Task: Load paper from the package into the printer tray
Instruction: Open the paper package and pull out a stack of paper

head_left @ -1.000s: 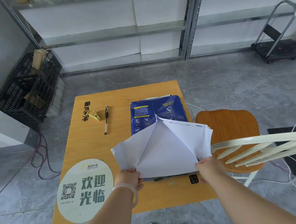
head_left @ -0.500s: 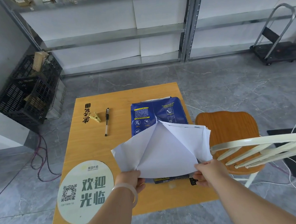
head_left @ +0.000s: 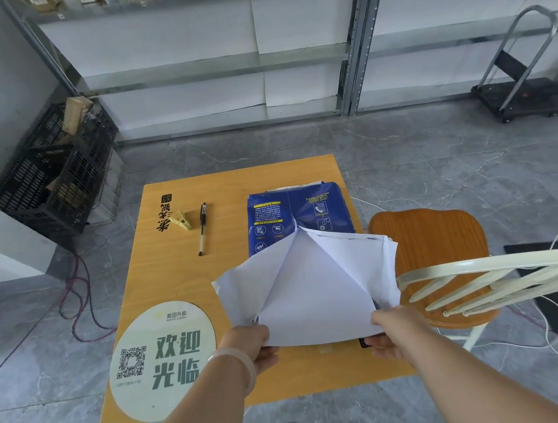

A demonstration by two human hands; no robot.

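Hands: left hand (head_left: 250,347) and right hand (head_left: 395,331) each pinch the white flap (head_left: 314,297).
Package (head_left: 296,209): blue, lying on the bench (head_left: 227,189), right side.
Left of it: pen (head_left: 202,228), yellow clip (head_left: 180,220), round sign (head_left: 162,358).
Right: chair (head_left: 433,246), close beside.

The right hand (head_left: 392,332) has sunk a little toward the near edge of the desk (head_left: 171,284) and has turned. One second ago mostly its back showed at the corner of the paper (head_left: 314,293); now its fingers (head_left: 376,342) show below the near edge of the sheet. This near edge has come with the hand, closer to the person. The dark strip of the package (head_left: 299,209) that showed under the edge, between the two hands, is now almost covered. The left hand (head_left: 250,343) has moved only very slightly the same way.
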